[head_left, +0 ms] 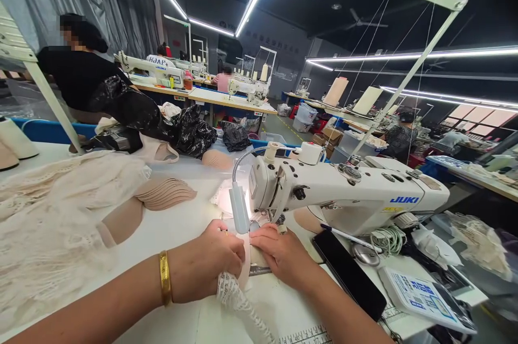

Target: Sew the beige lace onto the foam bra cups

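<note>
A white sewing machine (343, 187) stands right of centre, with a small lit lamp (239, 209) on a bendable neck by its needle end. Just below the lamp, my left hand (210, 260) is closed on beige fabric (244, 274), and a strip of white lace (238, 298) hangs from beneath it. My right hand (281, 252) rests with fingers together on the fabric beside the needle area; its fingertips are partly hidden near the presser foot. More pale fabric (226, 198) lies behind the lamp.
Cream lace (60, 225) and stacked beige cups (165, 194) lie at the left. To the right are a black phone (350, 274), a pen, a round metal dish (366, 254) and a white box (427, 298). People sit at machines farther back.
</note>
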`<state>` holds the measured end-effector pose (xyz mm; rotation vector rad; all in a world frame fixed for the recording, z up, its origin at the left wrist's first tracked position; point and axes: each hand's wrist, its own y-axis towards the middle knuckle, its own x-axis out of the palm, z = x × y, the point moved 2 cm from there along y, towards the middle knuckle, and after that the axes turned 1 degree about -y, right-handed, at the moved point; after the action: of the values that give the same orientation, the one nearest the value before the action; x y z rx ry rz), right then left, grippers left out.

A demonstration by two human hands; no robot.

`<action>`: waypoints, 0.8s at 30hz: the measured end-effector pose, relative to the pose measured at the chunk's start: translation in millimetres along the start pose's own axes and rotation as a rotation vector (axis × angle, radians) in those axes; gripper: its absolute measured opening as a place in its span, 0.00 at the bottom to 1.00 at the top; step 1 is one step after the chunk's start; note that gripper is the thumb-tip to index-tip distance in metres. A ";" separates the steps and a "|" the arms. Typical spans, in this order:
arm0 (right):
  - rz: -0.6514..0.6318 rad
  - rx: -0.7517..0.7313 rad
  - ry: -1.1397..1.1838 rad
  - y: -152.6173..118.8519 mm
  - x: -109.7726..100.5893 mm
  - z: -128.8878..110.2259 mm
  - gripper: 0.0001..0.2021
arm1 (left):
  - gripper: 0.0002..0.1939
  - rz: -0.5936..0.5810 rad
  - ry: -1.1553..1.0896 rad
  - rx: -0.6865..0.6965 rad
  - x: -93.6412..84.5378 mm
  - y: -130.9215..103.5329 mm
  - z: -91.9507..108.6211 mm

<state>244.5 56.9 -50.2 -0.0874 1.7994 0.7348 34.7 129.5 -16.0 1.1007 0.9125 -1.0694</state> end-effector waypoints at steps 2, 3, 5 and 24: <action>0.001 0.012 -0.016 -0.5 0.7 0.5 0.21 | 0.08 0.004 -0.077 -0.014 3.0 -1.0 -3.3; 0.004 0.018 -0.022 -0.8 0.8 0.6 0.22 | 0.09 -0.003 -0.123 -0.031 3.6 -1.5 -4.5; 0.012 0.028 -0.027 -1.6 1.1 0.9 0.22 | 0.09 -0.007 -0.174 -0.063 2.7 -2.3 -5.9; 0.055 0.028 0.043 -4.0 -2.2 -1.1 0.25 | 0.09 0.024 -0.203 -0.068 -1.0 3.6 -14.4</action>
<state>246.0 52.5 -49.7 -0.0354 1.8585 0.7521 37.2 144.1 -17.5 0.9264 0.7665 -1.1003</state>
